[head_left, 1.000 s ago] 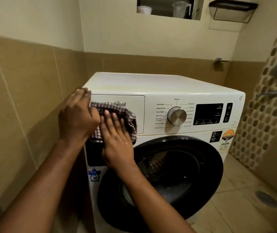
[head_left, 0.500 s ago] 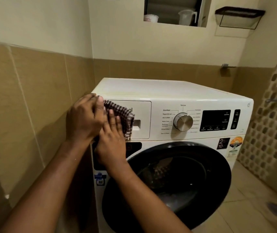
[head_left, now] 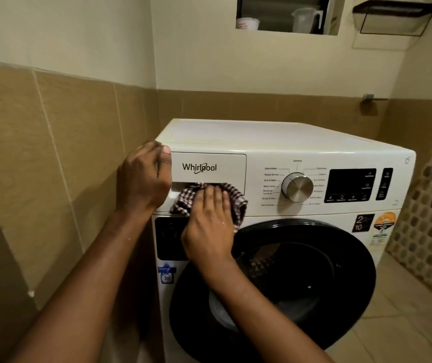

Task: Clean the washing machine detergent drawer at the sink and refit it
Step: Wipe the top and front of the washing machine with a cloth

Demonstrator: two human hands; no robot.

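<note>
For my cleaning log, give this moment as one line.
drawer: in | left hand: on washer corner | right hand: pressing cloth to drawer front

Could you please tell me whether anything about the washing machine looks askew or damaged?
Nothing stands out: the detergent drawer sits flush in the washing machine, and the right hand presses a checked cloth against its lower edge.
</note>
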